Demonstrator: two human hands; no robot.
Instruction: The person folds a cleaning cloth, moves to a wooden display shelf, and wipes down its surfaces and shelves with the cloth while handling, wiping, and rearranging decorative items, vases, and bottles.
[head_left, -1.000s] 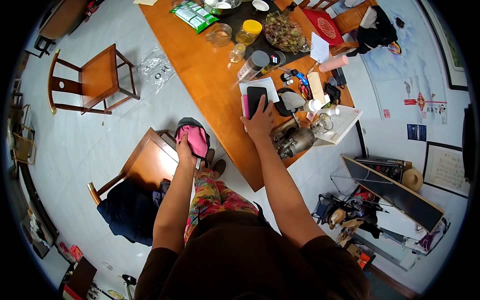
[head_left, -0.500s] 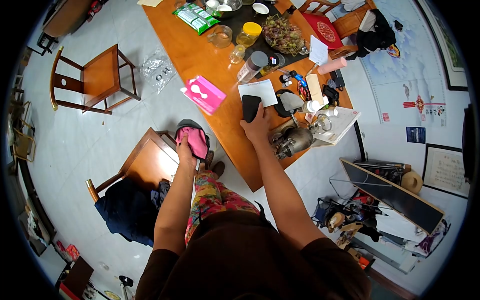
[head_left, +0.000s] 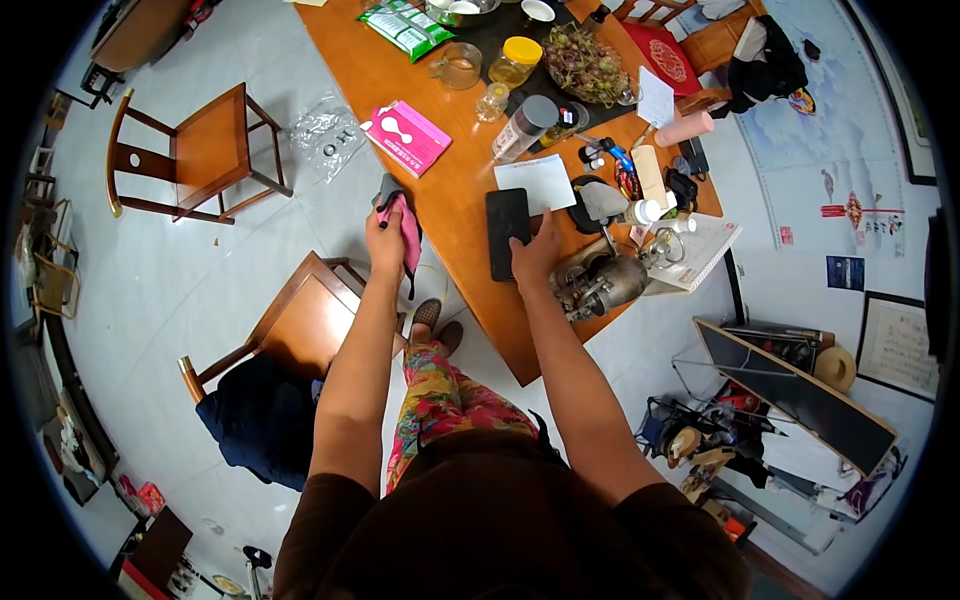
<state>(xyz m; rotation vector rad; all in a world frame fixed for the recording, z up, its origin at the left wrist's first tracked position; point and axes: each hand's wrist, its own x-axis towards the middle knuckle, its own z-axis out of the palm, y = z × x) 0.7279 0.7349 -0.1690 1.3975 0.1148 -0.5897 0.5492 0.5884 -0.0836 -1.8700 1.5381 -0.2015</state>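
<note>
While my left hand [head_left: 384,243] keeps its fingers closed around the pink-and-grey pouch [head_left: 410,238], left of frame centre beside the table [head_left: 460,245], my right hand [head_left: 536,256] touches the black phone [head_left: 507,225] near frame centre; I cannot tell whether those fingers grasp it

And here we have a black phone [head_left: 507,232] against an orange-brown bench [head_left: 455,215], with a pink packet [head_left: 408,139] showing a white shape. There's a yellow lid [head_left: 523,49], a green-and-white bag [head_left: 405,28], and trousers [head_left: 452,403] in bright multicoloured florals!
</note>
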